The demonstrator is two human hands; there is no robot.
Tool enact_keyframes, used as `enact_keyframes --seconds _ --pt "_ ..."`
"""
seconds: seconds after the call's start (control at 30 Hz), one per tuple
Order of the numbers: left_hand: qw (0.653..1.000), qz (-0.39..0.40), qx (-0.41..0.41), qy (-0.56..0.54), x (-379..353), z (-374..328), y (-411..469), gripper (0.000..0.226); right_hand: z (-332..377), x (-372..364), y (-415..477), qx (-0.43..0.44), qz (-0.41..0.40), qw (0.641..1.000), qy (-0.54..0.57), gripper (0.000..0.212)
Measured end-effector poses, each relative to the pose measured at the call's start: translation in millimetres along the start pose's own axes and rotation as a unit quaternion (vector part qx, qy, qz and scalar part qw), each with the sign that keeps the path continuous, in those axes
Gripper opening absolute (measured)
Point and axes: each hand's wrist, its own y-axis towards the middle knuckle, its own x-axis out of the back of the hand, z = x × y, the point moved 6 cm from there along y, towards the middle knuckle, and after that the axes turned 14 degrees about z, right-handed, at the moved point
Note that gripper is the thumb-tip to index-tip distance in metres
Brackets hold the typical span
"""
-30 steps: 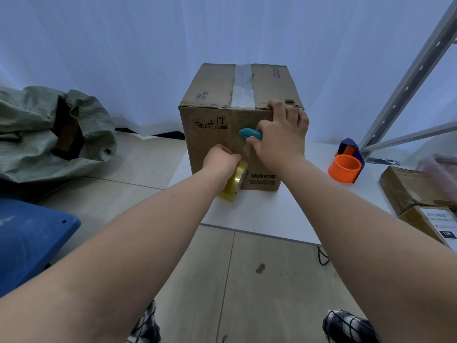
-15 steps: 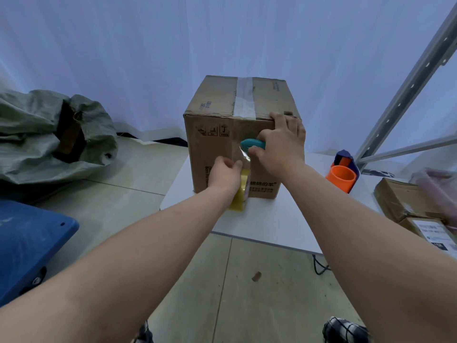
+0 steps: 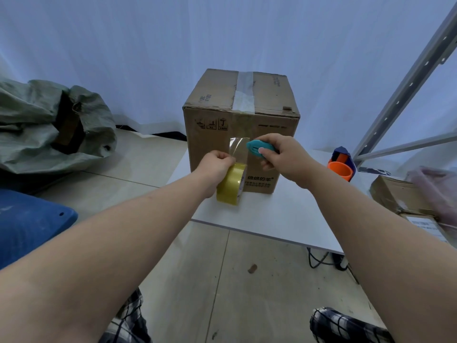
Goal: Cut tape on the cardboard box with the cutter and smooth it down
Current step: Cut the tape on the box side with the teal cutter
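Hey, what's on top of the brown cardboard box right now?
A strip of clear tape runs along the top seam of the brown cardboard box and over its front edge. Nothing else rests there; what the box holds is hidden.

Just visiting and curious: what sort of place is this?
Probably a packing or stockroom corner: a taped cardboard box on a white table, metal shelving, and more parcels to the right.

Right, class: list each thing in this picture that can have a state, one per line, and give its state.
cardboard box: closed, top seam taped, upright on the table
tape strip: stretched from roll to box front, uncut
tape roll: held on edge off the table
cutter: held beside the strip's right edge
left hand: gripping the tape roll
right hand: gripping the cutter
orange cup: upright, open
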Motion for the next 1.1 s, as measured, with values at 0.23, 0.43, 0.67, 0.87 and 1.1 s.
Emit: enact_keyframes --seconds 0.23,0.43,0.67,0.87,1.1 --pt "1.0 -0.004 0.011 0.013 -1 2 0 0.02 8 -4 8 0.023 -0.043 0.984 -0.169 0.025" --pt "1.0 -0.006 0.001 0.016 0 3 1 0.019 15 -1 12 0.051 -0.088 0.992 -0.078 0.022" --pt "1.0 -0.002 -0.005 0.021 2 2 1 0.017 5 -3 9 0.016 -0.01 0.979 0.204 0.024" --pt "1.0 -0.001 -0.003 0.011 1 3 0 0.023 9 -6 12 0.021 -0.03 0.991 -0.129 0.028" --pt "1.0 -0.011 0.007 -0.01 1 6 -2 0.017 25 -18 16 0.048 -0.069 0.96 -0.266 0.021"
